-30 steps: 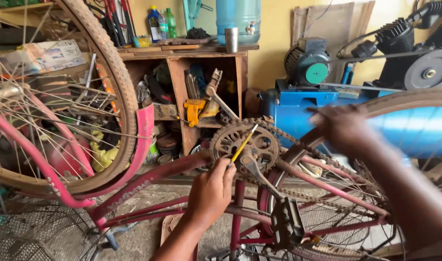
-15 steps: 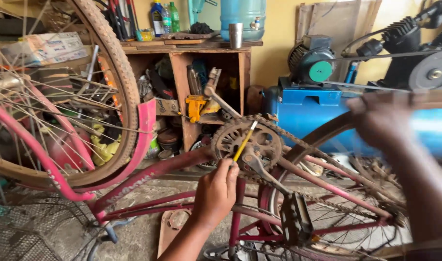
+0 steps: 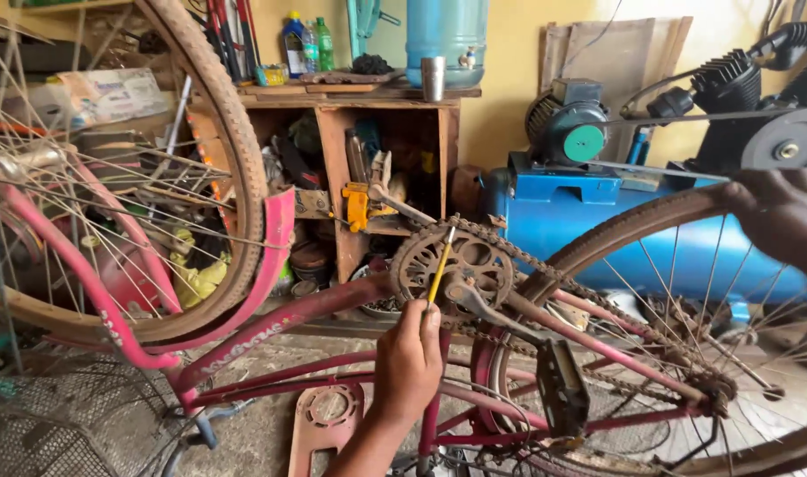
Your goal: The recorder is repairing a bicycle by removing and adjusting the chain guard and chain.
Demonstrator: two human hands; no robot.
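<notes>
Up left of the left hand's fingers (image 3: 418, 329): white printed bag (image 3: 112, 93); higher, blue, clear and green labelled bottles (image 3: 304, 46) on the shelf.

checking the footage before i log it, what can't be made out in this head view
- Right hand: blurred, cut by the right edge; its grip on the rear tyre is unclear.
- Yellow tool in the left hand: its tip at the chainring is too small to identify.
- Rear sprocket: hidden by chain and grime.
</notes>
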